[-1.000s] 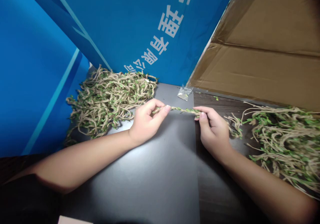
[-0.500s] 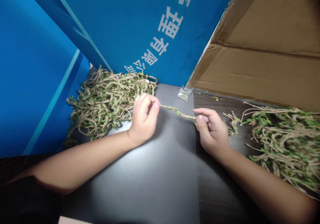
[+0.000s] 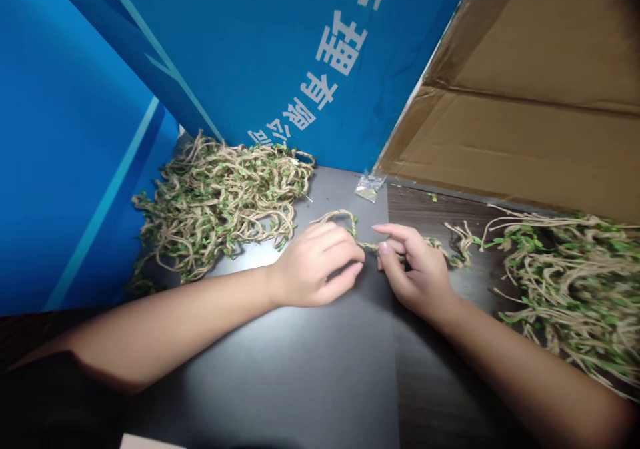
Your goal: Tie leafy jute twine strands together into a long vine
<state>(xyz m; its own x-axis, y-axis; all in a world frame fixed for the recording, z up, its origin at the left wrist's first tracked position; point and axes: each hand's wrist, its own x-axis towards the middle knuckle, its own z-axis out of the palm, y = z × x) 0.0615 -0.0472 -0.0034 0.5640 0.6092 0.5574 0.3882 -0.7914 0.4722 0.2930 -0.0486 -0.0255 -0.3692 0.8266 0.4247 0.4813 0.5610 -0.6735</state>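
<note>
A length of jute twine with small green leaves (image 3: pixel 345 214) runs between my two hands, above the grey mat. My left hand (image 3: pixel 323 262) has its fingers curled round it, and a loop of the twine arches up behind the knuckles. Close by on the right, my right hand (image 3: pixel 415 265) pinches the same twine between thumb and fingers, with the index finger stretched out. Behind that hand a short leafy tail of twine (image 3: pixel 457 245) shows. The fingertips of my left hand are partly hidden.
A tangled heap of leafy twine (image 3: pixel 225 195) lies at the back left, and another pile (image 3: pixel 575 282) at the right. Behind stand a blue printed panel (image 3: pixel 260 49) and a cardboard box (image 3: pixel 540 102). A small clear plastic bag (image 3: pixel 370 187) lies on the grey mat (image 3: pixel 300 369).
My left hand has moved right and down, close to my right hand. The twine, stretched between them before, now bends into a loop. My right hand has shifted slightly left.
</note>
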